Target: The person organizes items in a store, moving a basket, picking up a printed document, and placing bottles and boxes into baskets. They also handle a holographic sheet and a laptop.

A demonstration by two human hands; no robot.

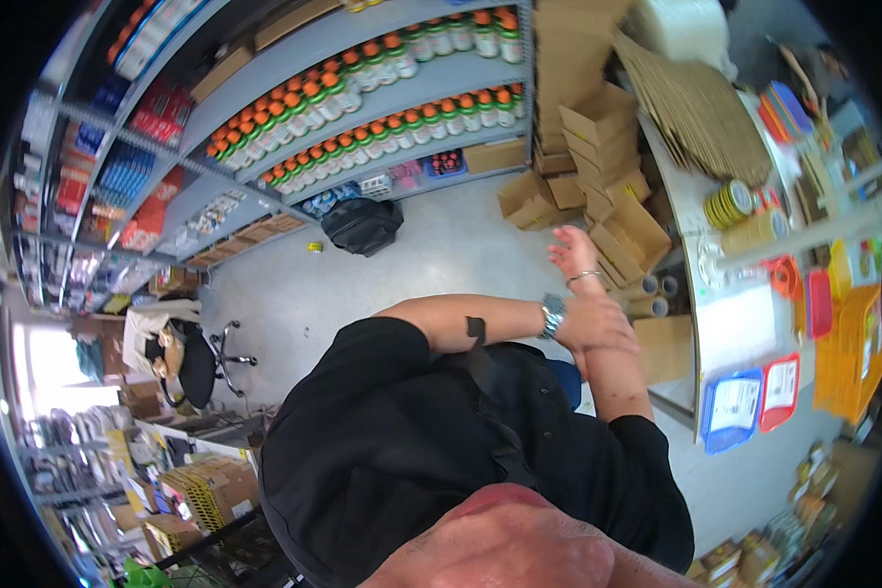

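Left of the table (745, 328), the left hand (598, 328) clasps the right forearm (619, 387); the right hand (571, 252) (empty, fingers loosely curled) is nearer the carton (642, 237).

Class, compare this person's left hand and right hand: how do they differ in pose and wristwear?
The left hand lies across the right forearm; the right hand extends beyond it, fingers loosely curled. The left hand's wrist wears a broad silvery watch, the right hand's a thin bracelet. Both hands are ungloved.
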